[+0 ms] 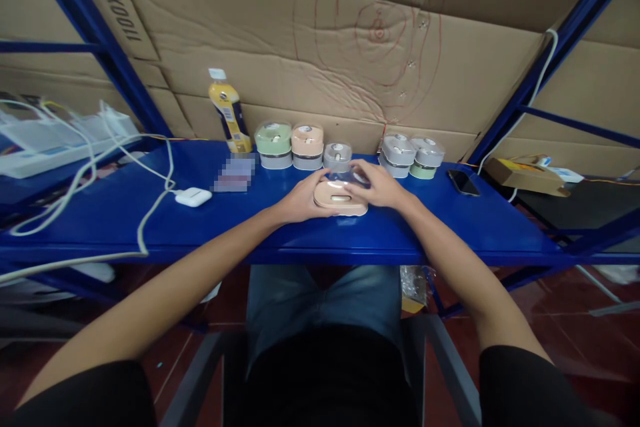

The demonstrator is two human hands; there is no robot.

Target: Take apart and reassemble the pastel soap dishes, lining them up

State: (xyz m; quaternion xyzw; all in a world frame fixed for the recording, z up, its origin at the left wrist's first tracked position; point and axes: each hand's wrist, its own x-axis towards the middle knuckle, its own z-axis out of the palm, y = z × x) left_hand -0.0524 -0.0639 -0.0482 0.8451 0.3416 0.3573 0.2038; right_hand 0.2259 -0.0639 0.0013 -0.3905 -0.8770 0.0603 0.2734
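A peach-coloured oval container (331,194) with a pill-shaped detail on its top is near the front edge of the blue table. My left hand (305,199) wraps round its left side, thumb toward the back and fingers along the front. At the back right of the container, my right hand (381,185) curls round a see-through plastic cover (359,175), partly hidden by my fingers. Whether that cover touches the peach part I cannot tell. Just behind my hands stands a small grey container (337,155) with a clear top.
Green (273,145) and peach (307,145) lidded containers stand behind, left of centre; grey (397,155) and grey-green (426,157) ones stand to the right. A yellow bottle (231,113), white earbud case (193,197), white cables (145,220) and phone (463,182) lie around the blue table (280,240).
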